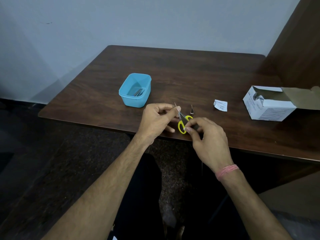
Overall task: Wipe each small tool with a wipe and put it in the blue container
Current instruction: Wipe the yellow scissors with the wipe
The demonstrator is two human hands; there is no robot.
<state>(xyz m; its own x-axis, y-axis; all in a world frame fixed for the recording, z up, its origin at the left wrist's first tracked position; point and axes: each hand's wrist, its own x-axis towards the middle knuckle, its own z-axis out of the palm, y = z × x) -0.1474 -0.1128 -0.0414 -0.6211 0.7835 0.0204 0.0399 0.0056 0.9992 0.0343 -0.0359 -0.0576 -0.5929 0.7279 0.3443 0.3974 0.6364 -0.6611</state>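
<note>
Small scissors with yellow handles (182,124) are held between both hands over the near edge of the table. My right hand (207,137) pinches the yellow handles. My left hand (158,119) grips the blade end, its fingers closed around the metal; whether a wipe lies in them is hidden. A thin pointed metal tool (191,109) lies on the table just behind the scissors. The blue container (135,90) stands left of and behind my hands, with several metal tools lying in its bottom.
A torn white wipe sachet (220,105) lies to the right on the dark wooden table (190,75). An open white cardboard box of wipes (270,103) stands at the right edge. A wall runs behind the table.
</note>
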